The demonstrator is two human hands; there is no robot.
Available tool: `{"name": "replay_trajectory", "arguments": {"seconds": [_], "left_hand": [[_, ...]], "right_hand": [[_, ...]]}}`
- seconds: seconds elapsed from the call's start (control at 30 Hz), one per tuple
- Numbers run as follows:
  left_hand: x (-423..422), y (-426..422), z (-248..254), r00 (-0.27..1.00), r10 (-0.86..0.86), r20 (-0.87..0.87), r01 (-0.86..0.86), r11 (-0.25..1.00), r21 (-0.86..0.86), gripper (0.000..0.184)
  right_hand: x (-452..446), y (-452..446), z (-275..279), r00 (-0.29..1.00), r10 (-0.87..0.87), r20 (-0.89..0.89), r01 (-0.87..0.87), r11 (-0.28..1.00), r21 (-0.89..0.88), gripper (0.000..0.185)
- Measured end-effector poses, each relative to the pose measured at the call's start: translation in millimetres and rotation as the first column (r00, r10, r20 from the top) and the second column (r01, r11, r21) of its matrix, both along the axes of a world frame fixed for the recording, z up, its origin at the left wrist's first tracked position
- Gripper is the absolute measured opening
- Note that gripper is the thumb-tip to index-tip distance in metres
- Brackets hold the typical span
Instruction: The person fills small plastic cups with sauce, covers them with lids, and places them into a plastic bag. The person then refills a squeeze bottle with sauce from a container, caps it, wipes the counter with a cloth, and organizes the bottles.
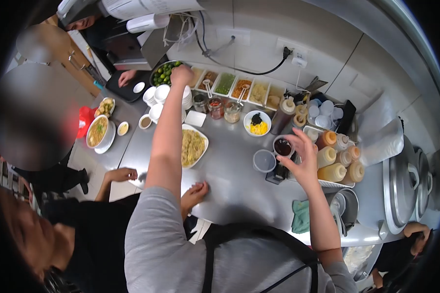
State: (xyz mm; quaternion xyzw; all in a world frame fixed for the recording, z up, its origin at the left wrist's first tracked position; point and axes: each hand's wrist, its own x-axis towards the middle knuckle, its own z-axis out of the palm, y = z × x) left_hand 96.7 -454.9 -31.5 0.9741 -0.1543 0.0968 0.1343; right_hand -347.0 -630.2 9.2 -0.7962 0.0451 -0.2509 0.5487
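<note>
My left hand (pixel 182 75) reaches to the back of the counter, beside a bowl of green limes (pixel 162 75) and the row of topping trays (pixel 225 84). Its fingertips are hidden behind the back of the hand. My right hand (pixel 303 157) has thumb and fingers around a small clear cup of dark sauce (pixel 283 147). Next to that cup stands another clear plastic cup (pixel 264 161). A white bowl with yellow and black toppings (pixel 257 123) sits behind them. Under my left forearm, a white dish of noodles (pixel 193 146) is partly covered.
Sauce bottles (pixel 335 158) crowd a white basket at right, near large lidded pots (pixel 401 180). A green cloth (pixel 300 216) lies at the front edge. Stacked white cups (pixel 156 97) and a soup bowl (pixel 98 131) stand left. A co-worker's hand (pixel 194 195) is close by.
</note>
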Motion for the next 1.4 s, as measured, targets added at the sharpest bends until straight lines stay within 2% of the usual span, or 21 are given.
{"name": "replay_trajectory", "arguments": {"seconds": [0.1,0.2,0.33,0.5,0.67,0.77,0.87,0.93,1.07,1.13,1.2,1.23,1.27,1.33,1.4], "left_hand": [[35,-15,-23,0.998,0.016,-0.057,-0.009,0.992,0.124,0.028],[53,-24,-42,0.981,0.033,-0.192,-0.01,0.993,0.118,0.029],[53,-33,-53,0.986,0.029,-0.165,-0.013,0.995,0.097,0.031],[68,-38,-63,0.986,0.031,-0.164,-0.001,0.984,0.178,0.032],[81,-30,-35,0.985,-0.002,-0.171,0.032,0.984,0.174,0.032],[81,-27,-10,0.981,-0.008,-0.194,0.063,0.959,0.277,0.039],[93,-24,-4,0.979,0.0,-0.202,0.041,0.979,0.2,0.046],[97,-20,-5,0.995,-0.06,-0.076,0.072,0.983,0.171,0.032],[95,-20,-2,0.981,-0.192,-0.014,0.189,0.948,0.257,0.024],[29,-12,40,0.893,-0.451,-0.005,0.431,0.85,0.303,0.022],[-22,-7,55,0.866,-0.477,-0.151,0.47,0.879,-0.083,0.018],[-49,-6,61,0.848,-0.519,-0.11,0.5,0.851,-0.163,0.017],[-72,-9,65,0.841,-0.528,-0.119,0.508,0.846,-0.162,0.017],[-121,-14,74,0.706,-0.704,-0.077,0.645,0.684,-0.339,0.014],[-182,-25,100,0.628,-0.778,0.003,0.755,0.608,-0.247,0.012]], "right_hand": [[6,-2,-4,0.997,-0.066,-0.035,0.066,0.998,-0.007,0.071],[11,-5,-10,0.989,-0.126,-0.072,0.124,0.992,-0.024,0.071],[14,-5,-15,0.985,-0.15,-0.087,0.148,0.989,-0.027,0.07],[17,-2,-17,0.978,-0.17,-0.117,0.169,0.985,-0.022,0.069],[15,-3,-16,0.979,-0.176,-0.103,0.169,0.983,-0.069,0.068],[15,-4,-16,0.981,-0.173,-0.091,0.168,0.984,-0.064,0.069],[18,-2,-18,0.985,-0.153,-0.074,0.149,0.987,-0.057,0.07],[19,-1,-19,0.987,-0.141,-0.075,0.137,0.989,-0.055,0.071],[24,-3,-21,0.993,-0.117,-0.027,0.115,0.991,-0.07,0.071],[27,-4,-20,0.992,-0.123,-0.03,0.121,0.99,-0.065,0.071],[29,-6,-24,0.994,-0.099,-0.051,0.097,0.994,-0.044,0.072],[29,-5,-27,0.993,-0.101,-0.059,0.098,0.994,-0.053,0.073],[30,-5,-30,0.993,-0.099,-0.066,0.095,0.994,-0.062,0.073],[29,-4,-40,0.995,-0.08,-0.063,0.078,0.996,-0.042,0.073],[25,1,-43,0.997,-0.05,-0.064,0.047,0.998,-0.041,0.075]]}}
